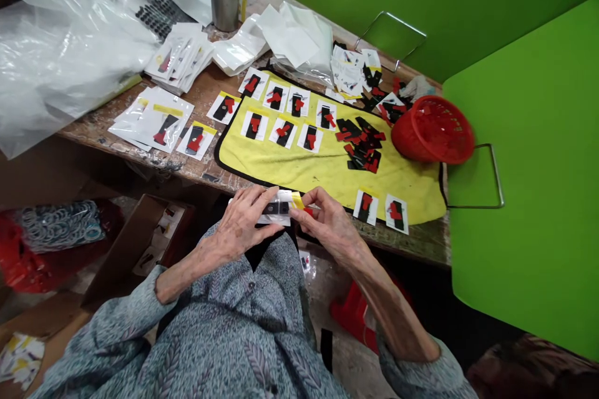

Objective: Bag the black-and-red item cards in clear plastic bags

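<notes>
Green panels (524, 199) walled in the right-hand side, and a scuffed wooden bench (196, 165) ran just beyond the fingers. Right at its near edge, above the lap, was the action: a small packet (281, 207) with a black part showing through it, its yellow strip to the right. Left hand (241, 215) had that one, fingers stretched out close together over the top, thumb along the near side. Right hand (330, 221) was at the other end, thumb and forefinger pinched nearly together, a red piece (307, 212) peeping out between them, right beside the yellow strip. Past the fingertips lay a yellow cloth (327, 174), and straight ahead on it, rows of filled packets (283, 133), each showing black and red! Two more packets (365, 206) sat right of the right hand. Farther out that way, a loose heap of black and red parts (360, 144), then a red basket (406, 142). Ahead and left of the fingers: flat white packets (161, 118), a stack of packets (182, 56) behind, and a big sheet of clear plastic (60, 43).
</notes>
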`<action>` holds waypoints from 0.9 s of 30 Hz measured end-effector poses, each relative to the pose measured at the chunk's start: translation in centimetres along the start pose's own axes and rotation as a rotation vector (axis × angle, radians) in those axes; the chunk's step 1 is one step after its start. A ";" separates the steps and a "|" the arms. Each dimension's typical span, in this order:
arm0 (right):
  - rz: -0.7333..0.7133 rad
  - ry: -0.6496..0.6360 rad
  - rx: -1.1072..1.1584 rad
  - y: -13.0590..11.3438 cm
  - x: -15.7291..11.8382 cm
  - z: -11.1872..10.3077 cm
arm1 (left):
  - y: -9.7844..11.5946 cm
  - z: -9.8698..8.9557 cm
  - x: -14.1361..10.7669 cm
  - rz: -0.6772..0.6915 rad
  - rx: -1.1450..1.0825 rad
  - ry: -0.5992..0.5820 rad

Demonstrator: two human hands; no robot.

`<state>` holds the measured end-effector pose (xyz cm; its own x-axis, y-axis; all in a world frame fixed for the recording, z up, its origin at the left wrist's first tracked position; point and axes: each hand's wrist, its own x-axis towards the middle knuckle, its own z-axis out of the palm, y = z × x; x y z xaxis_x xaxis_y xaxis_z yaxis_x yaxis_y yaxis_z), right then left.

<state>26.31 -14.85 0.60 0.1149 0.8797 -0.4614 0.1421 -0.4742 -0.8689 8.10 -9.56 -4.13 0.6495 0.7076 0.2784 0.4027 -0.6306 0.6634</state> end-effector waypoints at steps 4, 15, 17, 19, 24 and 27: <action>-0.131 0.110 -0.149 0.1 -0.1 -0.1 | -0.1 0.0 0.0 -0.015 -0.022 -0.008; -0.232 0.177 -0.212 -0.1 -1.1 -0.9 | -0.1 -0.2 0.1 -0.044 -0.073 -0.019; -0.186 0.208 -0.185 -0.3 -1.5 -0.8 | 0.0 -0.2 0.1 -0.065 -0.081 -0.023; -0.157 0.212 -0.153 -0.5 -1.9 -0.7 | 0.0 -0.2 0.1 -0.082 -0.083 -0.030; -0.327 0.325 -0.334 -0.8 -1.8 0.1 | 0.0 -0.1 0.1 -0.075 -0.083 -0.040; -0.326 0.316 -0.345 -0.6 -1.6 0.6 | -0.1 -0.1 0.1 -0.072 -0.095 -0.037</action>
<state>25.42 -15.90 1.76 0.2921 0.9547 -0.0568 0.5264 -0.2101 -0.8238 8.02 -9.43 -4.08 0.6447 0.7370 0.2030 0.3874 -0.5439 0.7444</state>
